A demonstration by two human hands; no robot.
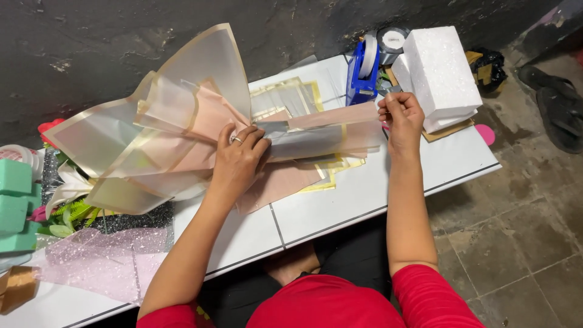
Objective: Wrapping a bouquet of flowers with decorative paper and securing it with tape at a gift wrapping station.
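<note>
My left hand (238, 155) grips the gathered neck of a bouquet wrap (155, 121) made of sheer pink and cream sheets with gold edges, fanned out to the left on the white table (340, 203). A ring shows on one finger. My right hand (399, 115) pinches the far end of the wrap's lower part (322, 136), holding it stretched out to the right. More gold-edged sheets (291, 97) lie flat under the wrap.
A blue tape dispenser (362, 70), a tape roll (392, 41) and white foam blocks (438, 70) stand at the right rear. Green foam blocks (15, 203), flowers and leaves (64, 212) and glittery pink mesh (103, 258) lie left. Sandals (559, 106) rest on the floor.
</note>
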